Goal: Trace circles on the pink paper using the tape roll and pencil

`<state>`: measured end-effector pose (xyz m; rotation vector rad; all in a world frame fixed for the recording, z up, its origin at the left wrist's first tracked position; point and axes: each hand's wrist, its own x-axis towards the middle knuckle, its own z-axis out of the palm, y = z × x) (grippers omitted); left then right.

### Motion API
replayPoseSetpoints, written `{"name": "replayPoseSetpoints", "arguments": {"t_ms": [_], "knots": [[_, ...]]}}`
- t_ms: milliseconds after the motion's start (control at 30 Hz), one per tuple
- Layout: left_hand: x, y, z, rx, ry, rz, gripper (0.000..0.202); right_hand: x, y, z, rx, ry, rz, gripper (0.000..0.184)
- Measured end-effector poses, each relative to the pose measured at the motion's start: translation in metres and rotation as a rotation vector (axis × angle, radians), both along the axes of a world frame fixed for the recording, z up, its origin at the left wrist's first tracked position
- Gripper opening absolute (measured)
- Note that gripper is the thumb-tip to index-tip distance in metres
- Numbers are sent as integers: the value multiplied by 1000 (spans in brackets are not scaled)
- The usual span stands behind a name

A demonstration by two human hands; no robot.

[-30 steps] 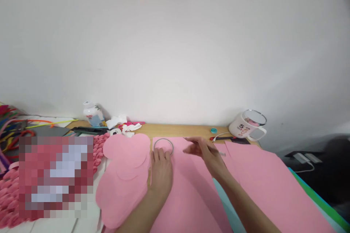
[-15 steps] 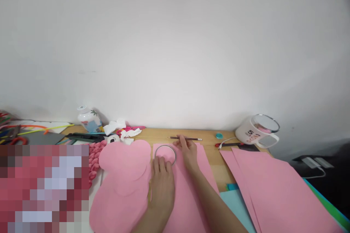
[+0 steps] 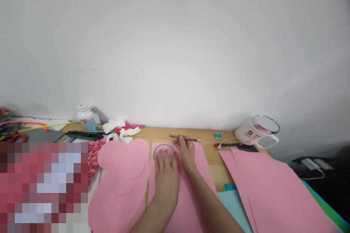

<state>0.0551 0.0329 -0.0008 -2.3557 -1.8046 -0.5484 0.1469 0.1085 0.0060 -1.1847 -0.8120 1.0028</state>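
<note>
My left hand (image 3: 165, 174) lies with fingers stretched out over a round ring with a dark rim (image 3: 163, 146), pressing it near the top of a pink paper sheet (image 3: 188, 207). The fingertips cover the ring's lower part. My right hand (image 3: 187, 153) is closed round a pencil (image 3: 193, 139), held almost level just beyond the sheet's far edge, its tip pointing left. Immediately left of the sheet lie pink paper cutouts with rounded outlines (image 3: 120, 185), partly overlapping.
At the back right stands a white lidded mug (image 3: 247, 133). More pink sheets (image 3: 284, 193) lie at right, over light blue paper (image 3: 232, 204). A white bottle (image 3: 89, 118), crumpled tissue (image 3: 115, 124) and a pink braided item (image 3: 95, 153) are at left. A wall rises behind the table.
My left hand has shifted slightly right and forward, its fingers now spread further across the ring. My right hand still holds the pencil in nearly the same place.
</note>
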Motion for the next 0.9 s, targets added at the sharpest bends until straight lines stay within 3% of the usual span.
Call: {"name": "replayPoseSetpoints", "arguments": {"t_ms": [200,433,600,800,900], "knots": [[10,14,-25,-1,-97,34,53,-1,1,0,-15,38,7,34],[6,17,-31,24,-97,59,51,-6,-1,5,-37,20,117,37],[3,16,-25,48,-52,82,51,-5,-3,4,-11,40,176,41],[-1,9,-5,47,27,101,47,-3,0,5,-33,33,146,43],[-2,7,5,11,42,93,45,-3,11,8,12,12,204,44]]}}
